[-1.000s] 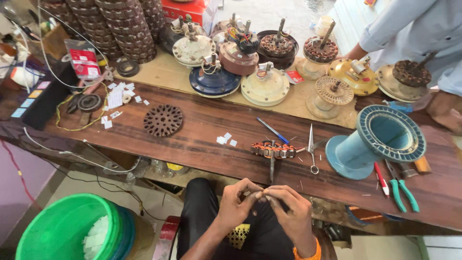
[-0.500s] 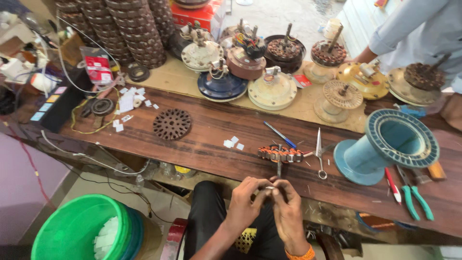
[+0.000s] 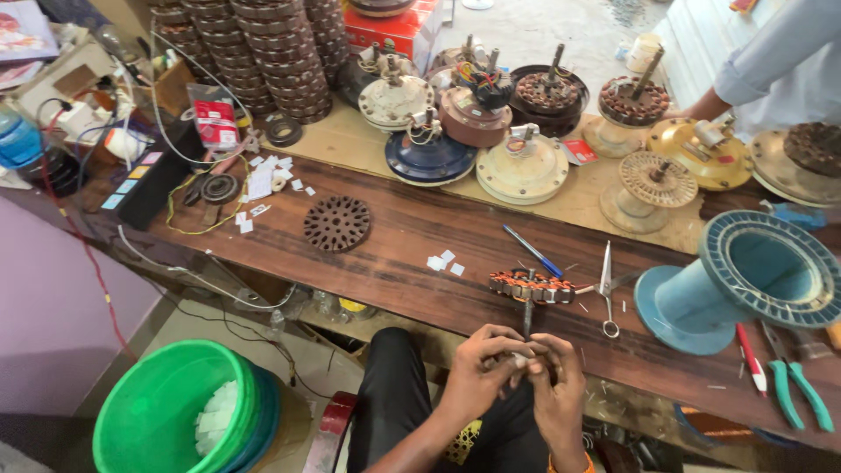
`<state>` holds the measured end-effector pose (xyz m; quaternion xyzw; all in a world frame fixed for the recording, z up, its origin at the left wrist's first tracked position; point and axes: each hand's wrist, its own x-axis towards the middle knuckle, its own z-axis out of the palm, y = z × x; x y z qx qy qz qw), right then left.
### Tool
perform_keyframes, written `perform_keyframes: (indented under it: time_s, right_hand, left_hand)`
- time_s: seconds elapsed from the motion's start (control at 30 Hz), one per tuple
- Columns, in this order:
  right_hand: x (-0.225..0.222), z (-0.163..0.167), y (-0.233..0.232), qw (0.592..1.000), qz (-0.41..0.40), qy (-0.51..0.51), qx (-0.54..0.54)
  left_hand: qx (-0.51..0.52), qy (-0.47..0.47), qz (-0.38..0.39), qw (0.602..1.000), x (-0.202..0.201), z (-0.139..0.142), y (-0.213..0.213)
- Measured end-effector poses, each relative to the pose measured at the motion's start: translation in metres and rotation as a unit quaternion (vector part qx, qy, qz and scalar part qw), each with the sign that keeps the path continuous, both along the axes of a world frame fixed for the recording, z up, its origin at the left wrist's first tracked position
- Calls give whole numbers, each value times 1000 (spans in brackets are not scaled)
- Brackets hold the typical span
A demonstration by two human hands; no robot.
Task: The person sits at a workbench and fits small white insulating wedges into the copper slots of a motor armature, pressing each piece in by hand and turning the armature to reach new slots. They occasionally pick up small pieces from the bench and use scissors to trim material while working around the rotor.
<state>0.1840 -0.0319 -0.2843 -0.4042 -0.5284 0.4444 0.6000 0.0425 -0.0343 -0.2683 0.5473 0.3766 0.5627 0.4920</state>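
Both my hands meet just in front of the wooden bench edge. My left hand (image 3: 480,366) and my right hand (image 3: 554,378) pinch a small pale piece (image 3: 520,358) between their fingertips; what it is I cannot tell. Just beyond them on the bench (image 3: 394,263) stands a wound stator with orange coils (image 3: 531,286) on a shaft. Scissors (image 3: 606,289) lie to its right, a blue pen (image 3: 533,250) behind it, and small white paper bits (image 3: 444,261) to its left.
A bare dark stator core (image 3: 336,223) lies left of centre. A large blue-green flanged former (image 3: 745,280) and pliers (image 3: 795,385) sit at right. Several fan motors (image 3: 524,166) line the back, with stacked cores (image 3: 263,52). A green bucket (image 3: 175,412) stands on the floor. Another person's arm (image 3: 771,61) works at top right.
The view has shifted slightly and my hands sit a little lower and further right in it, still pinched together on the small piece. Nothing on the bench has moved.
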Motion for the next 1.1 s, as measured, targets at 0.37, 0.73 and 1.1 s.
perform_keyframes:
  time_s: [0.37,0.73,1.1]
  right_hand:
    - [1,16,-7,982,-67,-135,118]
    - [1,34,-29,952,-33,-272,137]
    - [18,56,-56,928,1,-314,201]
  left_hand:
    - [-132,-83,-32,987,-13,6,-8]
    - [-176,-115,-65,975,-38,-43,-15]
    - [-66,-94,-102,988,-27,1,-53]
